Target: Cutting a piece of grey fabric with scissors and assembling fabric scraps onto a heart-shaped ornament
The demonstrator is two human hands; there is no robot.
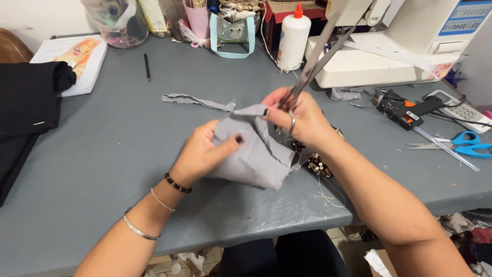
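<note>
white glue bottle (293,38), orange cap, table rear | blue label panel (466,16) on sewing machine, top right

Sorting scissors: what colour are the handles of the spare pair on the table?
Blue, head view.

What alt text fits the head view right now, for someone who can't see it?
Over a grey table, the left hand holds a piece of grey fabric while the right hand holds long metal scissors, blades pointing up. Behind stand a white glue bottle and sewing machine; blue-handled scissors lie right.
</note>
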